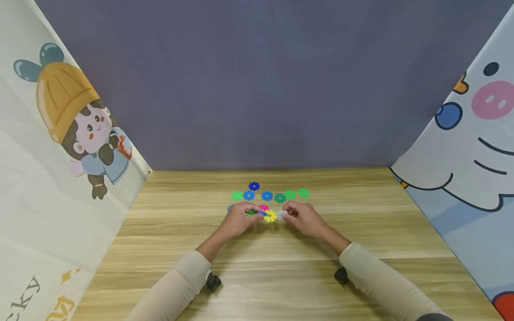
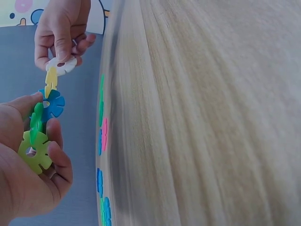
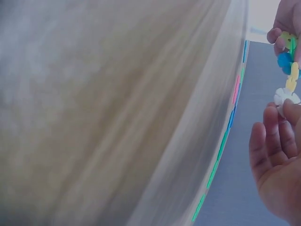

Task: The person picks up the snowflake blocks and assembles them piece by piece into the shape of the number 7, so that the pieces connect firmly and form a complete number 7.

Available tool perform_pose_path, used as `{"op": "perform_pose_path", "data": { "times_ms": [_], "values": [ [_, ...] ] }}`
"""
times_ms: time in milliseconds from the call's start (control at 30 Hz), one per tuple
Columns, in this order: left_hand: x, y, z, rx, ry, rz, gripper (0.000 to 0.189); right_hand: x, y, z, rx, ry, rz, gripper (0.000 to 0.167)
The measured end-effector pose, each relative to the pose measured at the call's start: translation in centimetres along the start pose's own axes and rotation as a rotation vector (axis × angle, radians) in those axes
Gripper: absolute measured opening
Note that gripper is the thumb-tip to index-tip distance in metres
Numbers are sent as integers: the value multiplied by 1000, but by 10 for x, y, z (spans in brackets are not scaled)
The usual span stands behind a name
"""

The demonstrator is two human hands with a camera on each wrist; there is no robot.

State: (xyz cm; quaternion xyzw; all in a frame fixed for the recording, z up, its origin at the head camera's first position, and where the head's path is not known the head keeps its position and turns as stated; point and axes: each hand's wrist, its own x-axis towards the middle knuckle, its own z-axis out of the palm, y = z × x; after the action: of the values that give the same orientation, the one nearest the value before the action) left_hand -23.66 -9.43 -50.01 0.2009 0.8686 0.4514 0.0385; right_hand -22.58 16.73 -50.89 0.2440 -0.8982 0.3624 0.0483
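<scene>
Between the two hands a short chain of notched plastic discs is held above the table. It runs from a yellow-green disc (image 2: 35, 160) through a green disc (image 2: 36, 117) and a blue disc (image 2: 55, 104) to a yellow disc (image 1: 270, 216). My left hand (image 1: 240, 219) pinches the chain around the blue and green discs, the yellow-green one lying against its curled fingers. The right hand (image 1: 307, 218) pinches a white disc (image 2: 68, 66) between thumb and fingers. This white disc meets the yellow disc's edge; how deep their slots engage cannot be told.
Loose discs lie flat on the wooden table (image 1: 273, 276) beyond the hands: a dark blue disc (image 1: 254, 186), a pink disc (image 1: 263, 207), a dark green disc (image 1: 279, 198) and several other blue and green ones. A grey panel (image 1: 265, 89) stands behind, with printed side walls.
</scene>
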Motion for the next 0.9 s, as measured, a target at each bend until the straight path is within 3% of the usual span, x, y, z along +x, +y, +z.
{"op": "perform_pose_path", "data": {
  "times_ms": [333,900],
  "values": [
    [0,4,-2,11,11,35,18,0,-3,-4,-14,-21,11,4],
    [2,1,0,20,4,21,18,1,-1,-6,-51,-21,-27,4]
  ]
}}
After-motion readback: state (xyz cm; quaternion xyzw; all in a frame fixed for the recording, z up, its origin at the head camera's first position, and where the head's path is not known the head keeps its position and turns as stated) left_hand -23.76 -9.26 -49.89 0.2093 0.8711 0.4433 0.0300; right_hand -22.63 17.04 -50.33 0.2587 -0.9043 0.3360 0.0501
